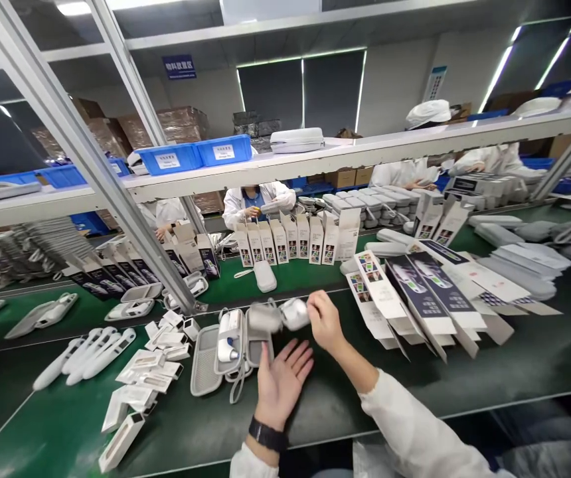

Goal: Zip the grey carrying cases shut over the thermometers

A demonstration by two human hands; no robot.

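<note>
My left hand (283,385) is open, palm up and fingers spread, with a dark band on its wrist. It is just right of an open grey zip case (208,362) holding a white handheld device with a blue tip (229,337). A wrist strap (237,385) hangs from the case. My right hand (325,323) is raised and closed, its fingertips against a blurred white rounded object (294,313). Whether it grips that object is smeared by motion. A second blurred grey-white shape (264,318) lies left of it, over another open case.
Small white boxes (141,378) and white devices (97,352) lie on the left. Printed cartons (415,285) are piled at right; upright cartons (290,239) line the far side. A closed grey case (265,276) lies ahead. A metal post (131,212) and shelf stand in front; co-workers sit beyond.
</note>
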